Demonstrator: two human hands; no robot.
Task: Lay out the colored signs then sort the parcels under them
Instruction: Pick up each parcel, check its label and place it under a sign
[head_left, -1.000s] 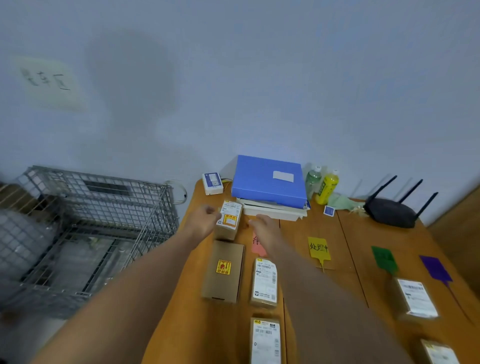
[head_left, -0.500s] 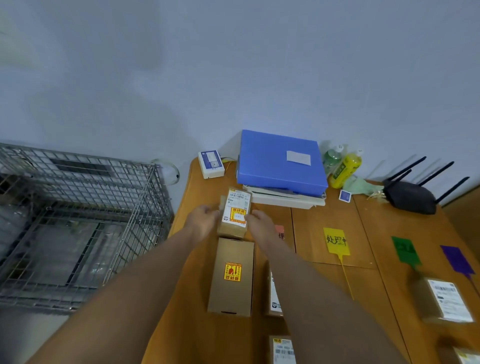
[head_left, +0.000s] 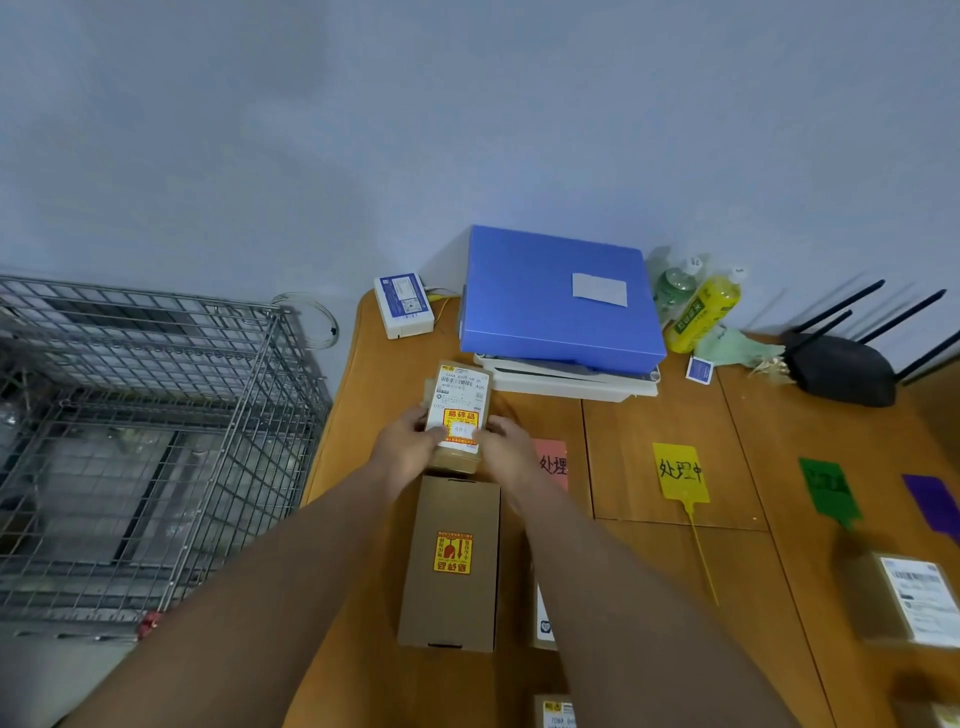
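Note:
A small brown parcel (head_left: 460, 400) with a white label and a yellow-red sticker is gripped from both sides by my left hand (head_left: 408, 447) and my right hand (head_left: 504, 452), at the table's far left. Just below it lies a longer brown parcel (head_left: 452, 561) with a yellow sticker. A pink sign (head_left: 551, 464) sits right of my right hand, partly hidden by it. A yellow sign (head_left: 679, 470), a green sign (head_left: 827, 488) and a purple sign (head_left: 935, 504) lie in a row further right. Another labelled parcel (head_left: 914, 597) rests under the green sign.
A blue folder (head_left: 556, 296) on white boxes, a white device (head_left: 404, 304), two bottles (head_left: 701, 306) and a black router (head_left: 841, 369) line the wall. A wire cage (head_left: 145, 431) stands left of the wooden table (head_left: 654, 415). More parcels (head_left: 556, 712) lie near the front edge.
My right hand has come onto the small parcel, so both hands now hold it. The view has shifted closer and to the left.

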